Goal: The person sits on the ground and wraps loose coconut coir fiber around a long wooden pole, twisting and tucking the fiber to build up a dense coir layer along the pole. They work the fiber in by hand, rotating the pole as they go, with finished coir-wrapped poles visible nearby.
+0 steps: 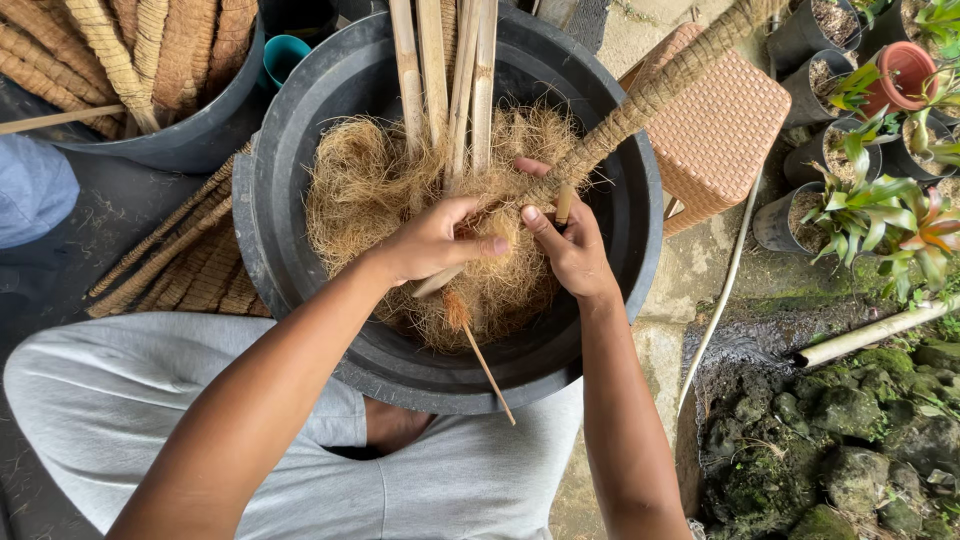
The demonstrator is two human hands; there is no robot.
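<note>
Soft even daylight, no hard shadows/glare; sharp w/ slight wide-angle edge stretch.

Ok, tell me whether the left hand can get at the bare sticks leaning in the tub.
Probably yes: the left hand sits just below the bare sticks inside the black tub, with only loose coir fibre between them.

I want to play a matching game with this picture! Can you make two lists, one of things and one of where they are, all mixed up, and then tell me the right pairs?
Things:
1. coconut fibre
2. woven stool
3. potted plants
4. fibre-wrapped pole

Places:
A. standing at the right edge, on the ground
B. heaped inside the big black tub
C. held at its lower end by the right hand, slanting up to the right
D. just outside the tub, to its upper right

Pairs: 1-B, 2-D, 3-A, 4-C
</note>
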